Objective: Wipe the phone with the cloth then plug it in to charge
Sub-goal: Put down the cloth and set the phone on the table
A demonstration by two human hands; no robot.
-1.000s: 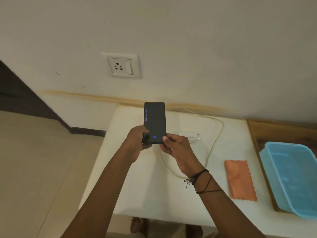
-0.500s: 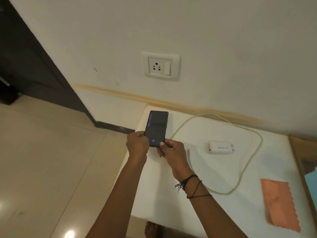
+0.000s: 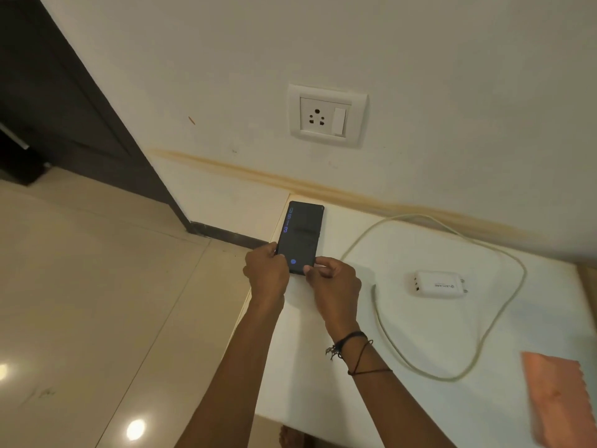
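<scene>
Landmark: wall socket (image 3: 326, 116). Below it, slightly left: your left hand (image 3: 266, 273) grips the phone (image 3: 302, 234) by its lower left edge, screen up, blue digits lit, at the white table's (image 3: 420, 334) corner. Directly below the socket: your right hand (image 3: 336, 282) pinches the phone's lower right corner. Below-right: 1 cable (image 3: 504, 253) looped around the charger brick (image 3: 436, 283). Farthest below-right: orange cloth (image 3: 559, 402), lying flat.

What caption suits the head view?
Left hand and right hand hold the black phone at the table corner; white charger, cable, orange cloth lie nearby.
</scene>
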